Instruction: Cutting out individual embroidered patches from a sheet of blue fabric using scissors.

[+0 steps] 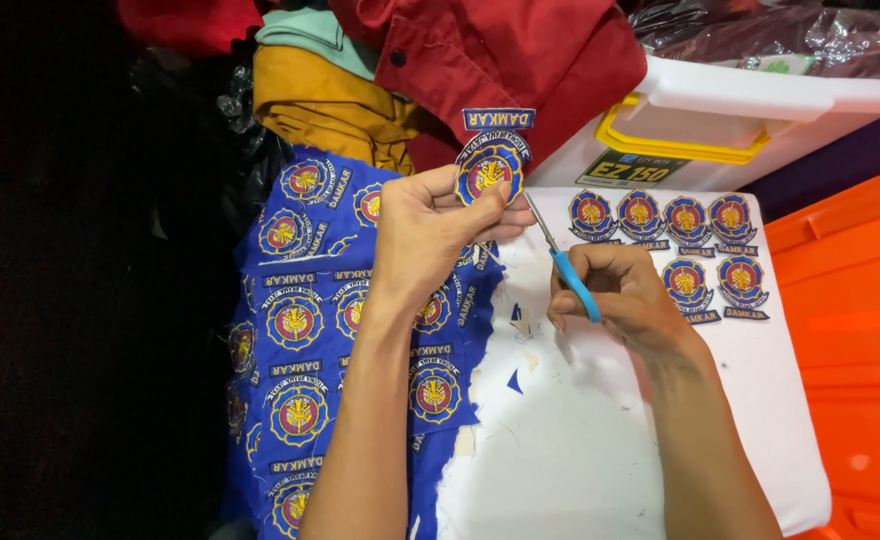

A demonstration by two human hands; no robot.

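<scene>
Two bare forearms were seen nearest the camera, reaching up from the lower edge. The left hand [430, 235] was closed on an embroidered patch [491, 160], which was pinched between thumb and fingers and held upright above the far edge of the white bench [580, 440]. The right hand [615, 295] was closed around small blue-handled scissors [560, 255], whose metal blades were pointed up toward the lower right edge of the held patch; whether the blades touched it could not be told. Small blue fabric scraps [516, 322] were scattered on the bench just beside the right hand. Under the left arm a blue cloth sheet [300, 330] covered with uncut patches was draped over the bench's left side. Six cut patches [665, 245] were laid in two rows near the bench's far right corner. Beyond them a white storage box [760, 110] with a yellow latch was seen, folded red and mustard garments [410, 70] to its left, and an orange container [850, 340] at the right.
</scene>
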